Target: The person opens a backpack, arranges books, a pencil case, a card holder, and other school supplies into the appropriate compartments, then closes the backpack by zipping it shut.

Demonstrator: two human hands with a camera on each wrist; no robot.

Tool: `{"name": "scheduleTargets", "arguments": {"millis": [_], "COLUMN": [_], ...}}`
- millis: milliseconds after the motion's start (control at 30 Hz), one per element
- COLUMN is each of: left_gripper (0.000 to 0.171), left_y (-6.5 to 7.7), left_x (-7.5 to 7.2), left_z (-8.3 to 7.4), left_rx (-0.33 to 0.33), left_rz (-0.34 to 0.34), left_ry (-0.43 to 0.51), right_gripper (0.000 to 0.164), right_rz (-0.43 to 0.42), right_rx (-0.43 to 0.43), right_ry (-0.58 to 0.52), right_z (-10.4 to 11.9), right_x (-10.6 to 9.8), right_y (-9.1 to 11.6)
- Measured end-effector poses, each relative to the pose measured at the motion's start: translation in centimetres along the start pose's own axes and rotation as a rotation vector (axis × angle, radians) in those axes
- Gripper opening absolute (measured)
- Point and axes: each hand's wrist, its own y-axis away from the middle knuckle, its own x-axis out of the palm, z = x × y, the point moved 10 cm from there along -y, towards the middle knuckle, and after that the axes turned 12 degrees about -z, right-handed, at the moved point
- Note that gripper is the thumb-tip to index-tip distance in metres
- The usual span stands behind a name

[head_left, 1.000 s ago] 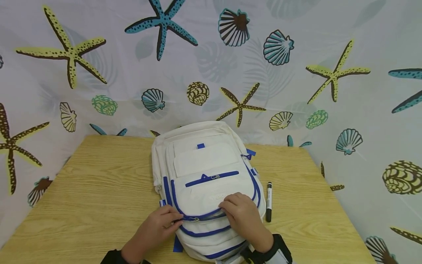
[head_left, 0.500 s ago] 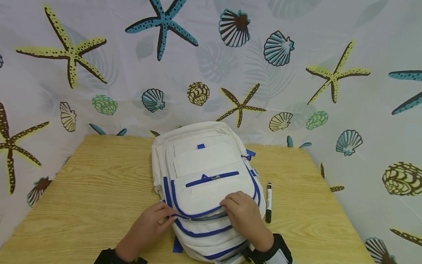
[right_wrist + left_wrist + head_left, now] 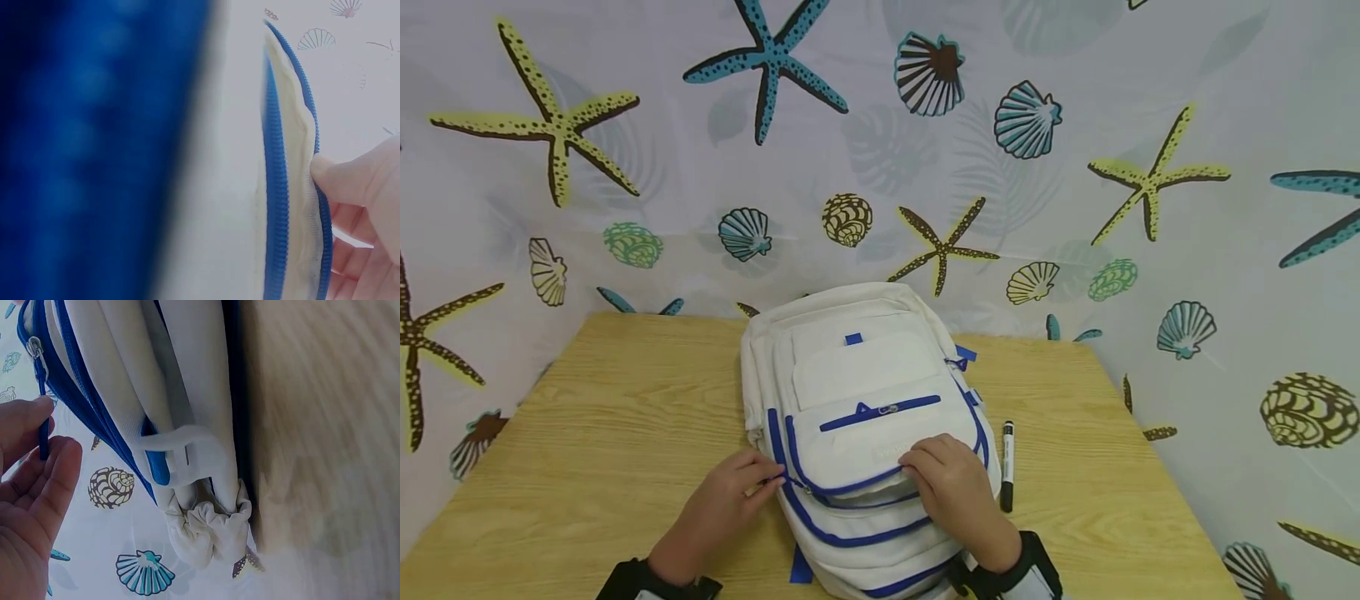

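A white backpack (image 3: 872,375) with blue zips lies on the table, front side up. My left hand (image 3: 718,500) is at its left side, pinching the blue zipper pull (image 3: 42,375) between thumb and fingers. The metal slider (image 3: 35,349) sits on the curved front pocket zip. Over on the right, my right hand (image 3: 955,492) pinches the upper edge of that pocket. In the right wrist view, the zip teeth (image 3: 278,187) stand apart from the edge the thumb holds, with pale lining between them.
A black and white marker (image 3: 1007,467) lies on the wooden table (image 3: 647,400), just right of the backpack. Behind the table hangs a curtain (image 3: 820,167) printed with starfish and shells. A blue strap (image 3: 801,567) sticks out at the backpack's lower left.
My left hand has drawn the zipper pull leftward and slightly up along the pocket, and the gap in the zip has grown longer. The right hand keeps its hold at the pocket edge.
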Motion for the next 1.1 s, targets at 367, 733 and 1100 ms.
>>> {"name": "scheduleTargets", "arguments": {"millis": [367, 733, 1100], "left_gripper": [0.026, 0.017, 0.017], "left_y": [-0.3, 0.2, -0.3], "left_x": [0.1, 1.2, 1.5], "left_z": [1.7, 4.0, 5.5], "left_rx": [-0.013, -0.135, -0.225], "left_rz": [-0.012, 0.057, 0.063], "left_ry": [-0.016, -0.073, -0.128], "right_gripper": [0.011, 0.012, 0.012], "right_rz": [-0.055, -0.046, -0.059], "right_rx": [-0.025, -0.024, -0.018], "right_ry": [0.003, 0.004, -0.004], "right_z": [0.4, 0.2, 0.2], "right_x": [-0.4, -0.4, -0.8], "right_y": [-0.4, -0.4, -0.9]}}
